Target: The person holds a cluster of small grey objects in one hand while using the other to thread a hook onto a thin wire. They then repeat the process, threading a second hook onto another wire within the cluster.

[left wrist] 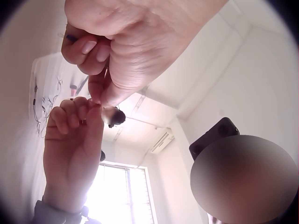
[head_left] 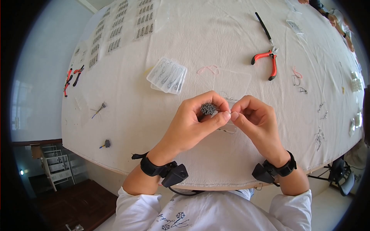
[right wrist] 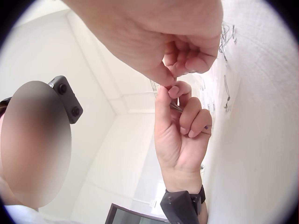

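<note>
My left hand point(head_left: 192, 121) curls round a bunch of thin stems with round grey tips point(head_left: 208, 109), the tips showing above the fingers. Its thumb and index finger meet the fingertips of my right hand point(head_left: 256, 115) at a tiny pale piece point(head_left: 230, 112). The right thumb and index finger pinch this piece; its kind is too small to tell. In the right wrist view, thin stems point(right wrist: 175, 107) show inside the left hand. Just beyond the hands lies a clear plastic lid or tray point(head_left: 235, 80), with dark looped cords point(head_left: 227, 131) partly hidden below the fingers.
Clear boxes of looped cords point(head_left: 167, 75) stand left of centre. Red-handled pliers point(head_left: 269, 61) and a black-handled tool point(head_left: 263, 27) lie at the right. More pliers point(head_left: 68, 82) and two small grey-tipped bunches point(head_left: 101, 109) are at the left. Bagged metal pieces point(head_left: 144, 19) line the back.
</note>
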A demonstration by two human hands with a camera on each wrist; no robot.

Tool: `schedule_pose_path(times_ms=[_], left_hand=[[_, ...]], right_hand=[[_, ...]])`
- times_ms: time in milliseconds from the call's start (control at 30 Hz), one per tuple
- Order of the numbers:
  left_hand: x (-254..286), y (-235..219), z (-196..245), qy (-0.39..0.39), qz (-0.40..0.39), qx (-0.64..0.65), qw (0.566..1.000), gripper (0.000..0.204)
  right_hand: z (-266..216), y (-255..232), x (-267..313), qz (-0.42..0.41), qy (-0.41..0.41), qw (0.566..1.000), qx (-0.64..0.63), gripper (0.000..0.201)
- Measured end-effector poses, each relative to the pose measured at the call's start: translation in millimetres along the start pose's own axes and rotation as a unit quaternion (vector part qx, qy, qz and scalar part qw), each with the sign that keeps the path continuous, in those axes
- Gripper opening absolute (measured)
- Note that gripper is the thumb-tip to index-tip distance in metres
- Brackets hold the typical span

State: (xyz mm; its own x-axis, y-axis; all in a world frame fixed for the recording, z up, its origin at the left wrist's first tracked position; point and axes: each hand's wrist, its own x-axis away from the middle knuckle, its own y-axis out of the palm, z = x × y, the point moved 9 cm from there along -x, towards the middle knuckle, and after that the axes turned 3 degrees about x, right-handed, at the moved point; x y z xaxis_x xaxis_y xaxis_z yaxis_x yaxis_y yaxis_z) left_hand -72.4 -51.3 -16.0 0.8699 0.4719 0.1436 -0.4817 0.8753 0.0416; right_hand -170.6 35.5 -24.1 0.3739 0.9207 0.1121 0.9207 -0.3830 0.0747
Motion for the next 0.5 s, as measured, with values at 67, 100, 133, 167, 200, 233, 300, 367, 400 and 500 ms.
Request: schedule_pose_path(times_ms=[67,100,133,167,200,233,300,367,400,500], left_hand=[[-0.4,-0.8,-1.8,0.007,0.005,-0.01,1.0,0.012],[-0.5,-1.3,-2.5,0.012,0.008,-0.013,1.0,0.013],[-0.4,-1.9,-2.4,0.017,0.012,-0.017,1.0,0.014],[-0.3,-2.2,-2.3,0.009,0.015,-0.005,1.0,0.013],[-0.1,-2.5,-1.0,0.002,0.017,0.007,1.0,0.012],[0.1,-2.8,-0.8,-0.006,0.02,0.019,1.0,0.011],[0.0,-2.6,-0.2,-0.004,0.022,0.022,0.999,0.011],[0.0,-2.6,-0.2,-0.002,0.023,0.02,1.0,0.01],[0.0,-2.6,-0.9,-0.002,0.022,0.017,1.0,0.01],[0.0,-2.0,-0.9,0.0,0.021,0.013,1.0,0.01]], right_hand=[[-2.5,-1.0,-0.1,0.008,-0.005,1.0,0.009,0.008],[-3.5,-1.6,-0.1,0.012,-0.008,1.0,0.013,0.008],[-3.3,-2.1,-0.1,0.015,-0.01,1.0,0.014,0.008],[-2.9,-2.7,-0.1,0.018,-0.011,1.0,0.015,0.008],[-2.8,-3.1,-0.1,0.022,-0.013,1.0,0.016,0.008],[-2.6,-2.4,-0.1,0.019,-0.011,1.0,0.014,0.009],[-2.2,-0.8,-0.1,0.013,-0.008,1.0,0.01,0.009],[-0.9,0.4,-0.4,0.012,-0.007,1.0,0.008,0.009],[-0.4,0.7,-0.5,0.011,-0.006,1.0,0.007,0.009],[-0.1,0.2,-0.2,0.012,0.0,1.0,0.02,0.009]])
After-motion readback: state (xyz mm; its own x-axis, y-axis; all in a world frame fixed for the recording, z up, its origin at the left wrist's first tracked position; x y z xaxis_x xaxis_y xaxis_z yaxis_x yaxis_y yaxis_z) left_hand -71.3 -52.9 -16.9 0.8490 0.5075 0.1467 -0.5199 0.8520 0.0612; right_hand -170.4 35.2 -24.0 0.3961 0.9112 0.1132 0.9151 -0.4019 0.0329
